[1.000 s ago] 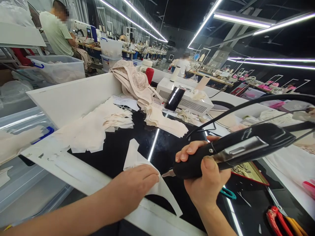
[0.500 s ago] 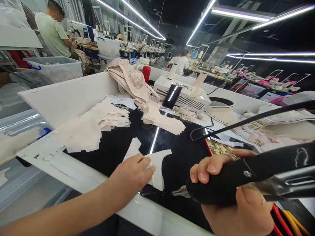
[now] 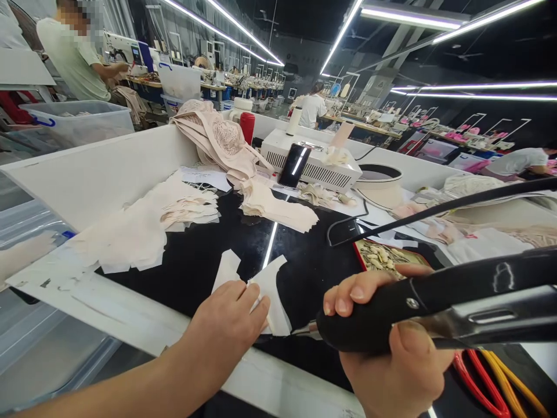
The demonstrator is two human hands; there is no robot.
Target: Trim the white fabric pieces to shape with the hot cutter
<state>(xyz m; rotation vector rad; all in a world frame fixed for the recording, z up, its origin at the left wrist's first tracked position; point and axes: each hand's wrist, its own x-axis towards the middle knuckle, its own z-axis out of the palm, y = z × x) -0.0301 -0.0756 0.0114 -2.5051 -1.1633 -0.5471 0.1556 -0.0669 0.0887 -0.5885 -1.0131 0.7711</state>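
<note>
My left hand [image 3: 230,325] is closed on a pale fabric piece [image 3: 275,290] lying on the black work surface [image 3: 204,261], its fingertips pinching or pressing the cloth near a fold. The part under the fingers is hidden. My right hand [image 3: 387,342] wraps round a black corded hand tool [image 3: 456,290] with a metal lever along its underside. A thin metal tip [image 3: 307,330] sticks out of the tool's front, at or very near the fabric's lower right corner. Whether it touches, I cannot tell.
Stacks of cut pale fabric [image 3: 143,226] and a smaller pile [image 3: 278,206] lie behind. A phone [image 3: 295,165] leans on a white vented box [image 3: 319,165]. A red-rimmed tray [image 3: 387,255] of small parts, red-handled [image 3: 474,383] and orange-handled tools, and a black cord [image 3: 435,215] are on the right.
The tool in my right hand has moved left, bringing its tip to the fabric's corner. The fabric has turned slightly under my left hand. The view has shifted a little.
</note>
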